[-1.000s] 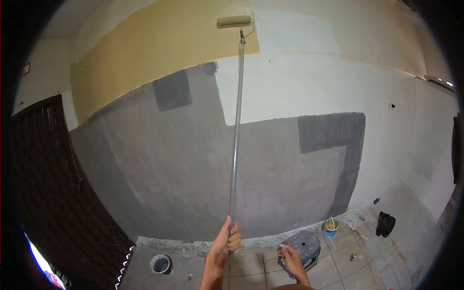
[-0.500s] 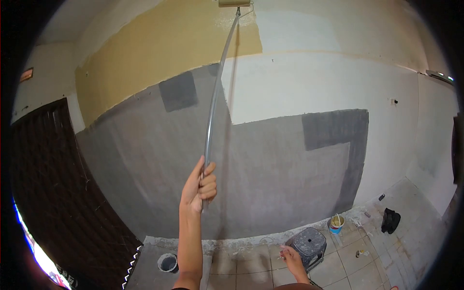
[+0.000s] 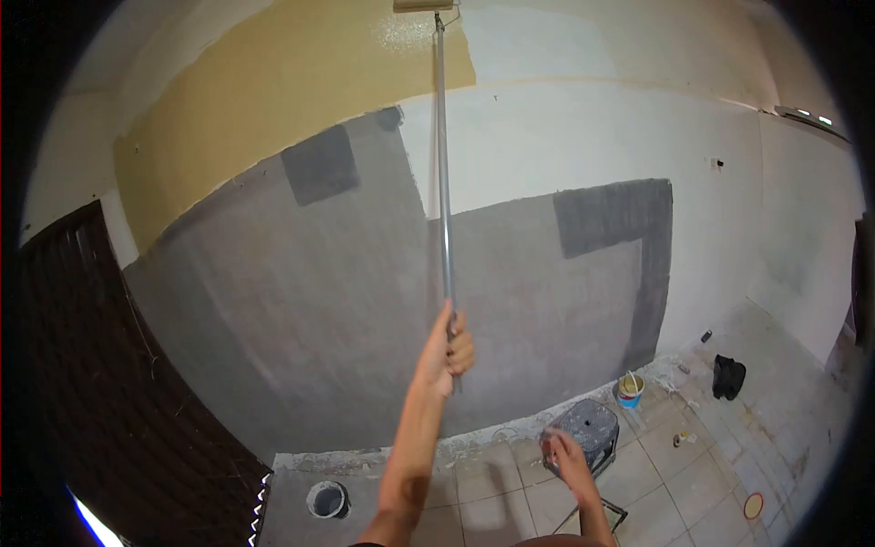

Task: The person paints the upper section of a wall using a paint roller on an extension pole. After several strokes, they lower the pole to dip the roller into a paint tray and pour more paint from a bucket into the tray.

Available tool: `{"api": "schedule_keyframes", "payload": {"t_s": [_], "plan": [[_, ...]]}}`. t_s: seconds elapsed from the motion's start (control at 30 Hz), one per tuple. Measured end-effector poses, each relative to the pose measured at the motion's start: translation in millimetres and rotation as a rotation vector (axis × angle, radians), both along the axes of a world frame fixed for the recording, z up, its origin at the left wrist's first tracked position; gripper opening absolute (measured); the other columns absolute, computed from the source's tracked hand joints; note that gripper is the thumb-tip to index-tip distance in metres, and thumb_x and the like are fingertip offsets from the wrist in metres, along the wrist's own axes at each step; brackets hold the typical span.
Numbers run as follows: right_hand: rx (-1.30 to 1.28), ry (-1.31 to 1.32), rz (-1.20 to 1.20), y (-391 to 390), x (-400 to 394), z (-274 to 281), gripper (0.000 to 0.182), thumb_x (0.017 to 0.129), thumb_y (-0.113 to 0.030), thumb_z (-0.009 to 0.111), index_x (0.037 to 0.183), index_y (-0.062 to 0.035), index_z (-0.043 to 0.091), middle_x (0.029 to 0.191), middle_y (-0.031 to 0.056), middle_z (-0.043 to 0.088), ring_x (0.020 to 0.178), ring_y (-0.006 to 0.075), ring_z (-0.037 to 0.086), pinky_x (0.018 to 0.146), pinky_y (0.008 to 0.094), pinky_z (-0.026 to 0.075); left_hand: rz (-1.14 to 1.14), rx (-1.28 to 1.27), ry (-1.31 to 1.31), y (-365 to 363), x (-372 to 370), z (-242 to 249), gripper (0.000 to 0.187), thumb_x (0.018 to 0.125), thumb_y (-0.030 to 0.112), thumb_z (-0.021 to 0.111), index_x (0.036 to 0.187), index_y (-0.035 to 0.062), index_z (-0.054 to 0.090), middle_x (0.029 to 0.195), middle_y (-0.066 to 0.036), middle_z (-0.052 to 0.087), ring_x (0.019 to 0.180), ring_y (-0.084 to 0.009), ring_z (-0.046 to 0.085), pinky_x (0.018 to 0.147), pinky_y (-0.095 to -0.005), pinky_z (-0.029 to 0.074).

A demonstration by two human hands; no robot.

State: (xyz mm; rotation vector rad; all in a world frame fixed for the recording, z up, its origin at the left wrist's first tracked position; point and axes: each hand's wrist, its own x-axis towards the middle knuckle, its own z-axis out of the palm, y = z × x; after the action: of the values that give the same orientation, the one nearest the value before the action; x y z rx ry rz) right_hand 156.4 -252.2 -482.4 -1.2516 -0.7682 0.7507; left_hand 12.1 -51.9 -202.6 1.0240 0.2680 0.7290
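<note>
My left hand (image 3: 450,354) is wrapped round the lower end of a long grey extension pole (image 3: 443,164). At the top of that pole a paint roller (image 3: 423,5) is against the yellow painted area (image 3: 273,100), partly cut off by the upper edge of the view. Wet-looking speckles show just under the roller. My right hand (image 3: 569,458) is low, in front of a paint-spattered stool (image 3: 592,428), apart from the pole. Its fingers are curled together, and what they hold, if anything, cannot be made out.
Below the yellow, the wall is grey (image 3: 346,310) with darker patches; white wall (image 3: 519,155) lies to the right. A bucket of grey paint (image 3: 328,500), a small paint can (image 3: 630,390), a black bag-like object (image 3: 728,376) and a round lid (image 3: 753,506) are on the floor. A dark corrugated door (image 3: 82,365) stands left.
My left hand has shifted right and the pole stands more upright. The roller appears slightly further left. My right hand has risen a little to the right. The view has turned slightly, showing more floor.
</note>
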Motion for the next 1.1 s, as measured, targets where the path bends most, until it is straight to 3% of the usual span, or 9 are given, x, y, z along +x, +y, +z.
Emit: {"api": "schedule_keyframes", "payload": {"t_s": [0.1,0.3,0.37,0.47,0.57,0.67,0.97,1.07,1.1], "plan": [[0.093,-0.096,0.046,26.1,-11.3,56.5,0.045,0.109,-0.033,0.05,0.144,-0.0052,0.055,0.112,0.0062,0.068,0.101,0.0114,0.062,0.085,0.0268,0.048,0.041,-0.005,0.077,-12.8,-10.6,-58.1,0.049,0.107,0.054,0.049,0.074,0.0197,0.035,0.053,0.011,0.018,0.039,-0.0042,0.016,0.036,-0.0238,0.013],[0.205,-0.029,0.226,122.5,-50.1,176.0,0.054,0.11,-0.042,0.044,0.156,-0.0128,0.04,0.135,0.0122,0.061,0.124,0.0205,0.06,0.107,0.0354,0.046,0.149,0.03,0.244,-35.9,-42.7,-166.2,0.052,0.105,0.051,0.054,0.07,0.0196,0.033,0.052,0.01,0.025,0.038,-0.0038,0.022,0.036,-0.0248,0.014],[0.273,0.225,0.404,162.1,-56.0,188.9,0.053,0.109,-0.042,0.047,0.155,-0.0158,0.04,0.124,0.0095,0.063,0.111,0.0192,0.065,0.1,0.0359,0.052,0.217,0.028,0.288,-39.2,-51.9,-195.8,0.051,0.105,0.048,0.057,0.069,0.0196,0.033,0.051,0.01,0.03,0.037,-0.0035,0.025,0.035,-0.0248,0.013],[0.309,0.318,0.41,205.8,-54.9,200.8,0.043,0.107,-0.04,0.053,0.142,-0.0151,0.049,0.096,0.0019,0.059,0.08,0.0124,0.062,0.074,0.0296,0.054,0.364,0.171,0.358,-36.3,-61.0,-245.0,0.051,0.104,0.043,0.061,0.067,0.0174,0.038,0.052,0.008,0.034,0.042,-0.0046,0.029,0.039,-0.0274,0.019],[0.352,0.331,0.397,236.4,-46.5,199.9,0.028,0.104,-0.041,0.061,0.113,-0.0183,0.048,0.073,-0.0055,0.04,0.058,0.0061,0.041,0.053,0.0251,0.038,0.604,0.508,0.43,-34.1,-69.7,-283.6,0.053,0.103,0.04,0.063,0.064,0.0109,0.042,0.055,0.005,0.034,0.052,-0.0071,0.032,0.047,-0.0321,0.027],[0.28,0.257,0.313,229.4,-67.6,214.2,0.026,0.104,-0.038,0.06,0.102,-0.0196,0.042,0.069,-0.0075,0.03,0.053,0.0041,0.028,0.046,0.0234,0.023,0.662,0.476,0.589,-37.2,-79.7,-287.2,0.052,0.1,0.034,0.066,0.066,-0.0013,0.049,0.056,-0.004,0.04,0.06,-0.0113,0.035,0.054,-0.0369,0.034],[0.38,0.147,0.233,219.5,-102.0,230.7,0.027,0.107,-0.039,0.056,0.099,-0.0203,0.039,0.066,-0.009,0.03,0.048,0.0015,0.026,0.041,0.0215,0.019,0.739,0.526,0.52,-30.9,-86.9,-288.4,0.048,0.1,0.032,0.067,0.072,-0.0034,0.051,0.058,-0.009,0.039,0.06,-0.0133,0.035,0.054,-0.0382,0.038],[0.41,0.152,0.178,215.3,-105.0,238.0,0.026,0.108,-0.04,0.054,0.097,-0.0217,0.038,0.065,-0.0091,0.028,0.048,0.0015,0.023,0.041,0.0212,0.017,0.764,0.533,0.438,-29.9,-76.6,-291.8,0.051,0.101,0.031,0.066,0.068,0.0003,0.043,0.06,-0.001,0.032,0.061,-0.0101,0.032,0.052,-0.036,0.031],[0.415,0.148,0.177,212.8,-103.8,239.3,0.026,0.108,-0.04,0.053,0.097,-0.0215,0.038,0.065,-0.009,0.028,0.048,0.0016,0.023,0.041,0.0212,0.017,0.743,0.543,0.446,-31.9,-78.1,-287.8,0.05,0.1,0.031,0.066,0.069,-0.0008,0.045,0.06,-0.004,0.034,0.061,-0.0111,0.033,0.053,-0.0368,0.033]]}}
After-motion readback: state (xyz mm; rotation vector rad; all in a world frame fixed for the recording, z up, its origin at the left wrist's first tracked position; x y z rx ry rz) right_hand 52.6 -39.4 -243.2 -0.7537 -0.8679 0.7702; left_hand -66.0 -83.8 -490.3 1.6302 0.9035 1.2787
